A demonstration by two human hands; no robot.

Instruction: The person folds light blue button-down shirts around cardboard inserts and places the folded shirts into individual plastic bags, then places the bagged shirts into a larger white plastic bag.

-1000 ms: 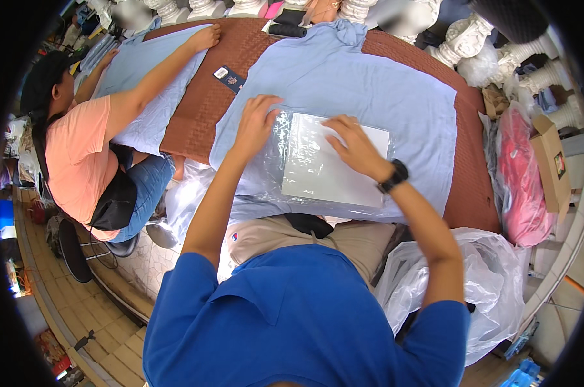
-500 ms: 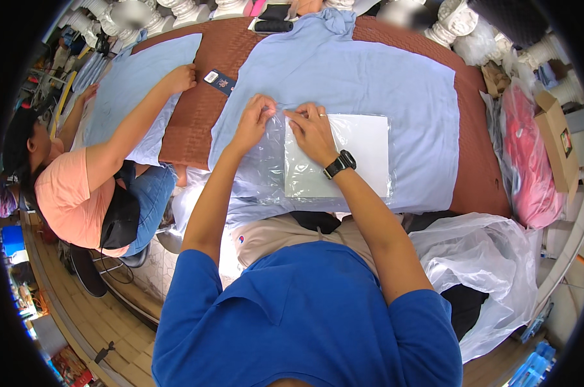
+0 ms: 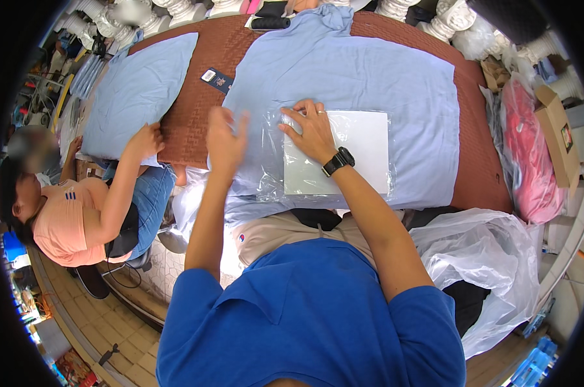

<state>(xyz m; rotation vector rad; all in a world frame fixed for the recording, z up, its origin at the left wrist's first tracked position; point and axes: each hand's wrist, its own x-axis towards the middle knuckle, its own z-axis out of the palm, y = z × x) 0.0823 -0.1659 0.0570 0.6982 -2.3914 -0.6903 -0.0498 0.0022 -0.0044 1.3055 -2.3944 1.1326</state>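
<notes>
A clear plastic bag (image 3: 271, 179) with a white rectangular sheet (image 3: 360, 151) inside lies flat on a light blue garment (image 3: 408, 84). My right hand (image 3: 311, 132), with a black watch at its wrist, rests on the bag's upper left part, fingers and thumb apart. Left of the bag, my left hand (image 3: 226, 145) is raised and blurred by motion; its thumb stands apart from the fingers and nothing shows between them. A dark blue tag (image 3: 216, 79) with a white label lies past it, beside the garment.
A co-worker (image 3: 69, 219) sits at the left, one hand at the near edge of another light blue cloth (image 3: 137, 93). Both cloths lie on a brown textured cover (image 3: 192, 122). At the right are a cardboard box (image 3: 556, 138), a red bagged bundle (image 3: 527, 155) and crumpled clear plastic (image 3: 485, 258).
My left hand has left the bag's upper edge and moved left and down. My right hand has spread its fingers on the bag. The co-worker's hand has come nearer along the other cloth.
</notes>
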